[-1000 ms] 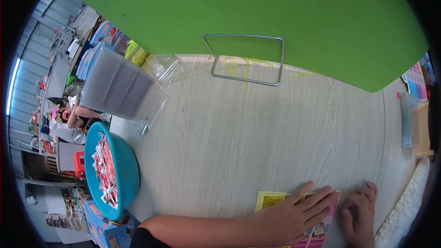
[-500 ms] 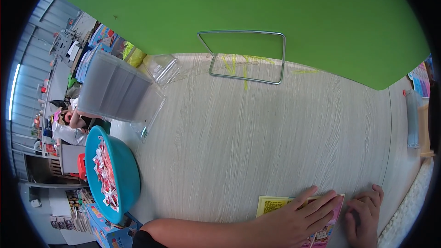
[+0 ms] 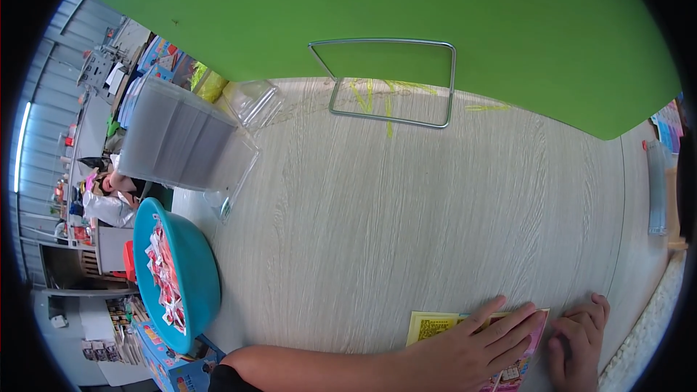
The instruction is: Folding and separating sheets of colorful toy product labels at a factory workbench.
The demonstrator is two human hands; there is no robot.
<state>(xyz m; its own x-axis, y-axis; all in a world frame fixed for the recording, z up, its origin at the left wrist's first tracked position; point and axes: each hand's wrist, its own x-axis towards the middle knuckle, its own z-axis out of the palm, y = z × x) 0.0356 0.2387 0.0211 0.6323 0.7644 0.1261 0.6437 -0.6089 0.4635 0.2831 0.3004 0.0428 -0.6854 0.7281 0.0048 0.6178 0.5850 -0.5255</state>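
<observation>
Pink and yellow packet (image 3: 475, 337): a flat printed packet is seen at the near edge of the worktop (image 3: 435, 203), mostly hidden under the hands.
Left hand (image 3: 475, 348): it is laid flat on the packet with the fingers spread out; nothing is gripped.
Right hand (image 3: 577, 341): it is rested at the right end of the packet with the fingers bent down. Whether the edge is pinched cannot be told.
Doing it well: the packet is best kept flat and pressed evenly by both hands, so that it does not slide on the smooth wood. The yellow end should be kept in sight, and the far edge should not be creased.
Teal bowl (image 3: 196, 283): a round bowl is seen at the left edge of the worktop, well apart from the hands. Many small red and white packets (image 3: 165, 272) are piled in it.
Clear box (image 3: 181, 141): a see-through plastic bin is stood at the far left, with a small clear tub (image 3: 254, 101) just beside it.
Wire frame (image 3: 392, 83): a bent metal stand is placed at the far side, against a green board (image 3: 406, 7).
Blue carton (image 3: 174, 366): a printed box with bright pictures is seen below the bowl, off the worktop.
Clear strip (image 3: 655, 189): a long see-through piece is laid at the right edge.
</observation>
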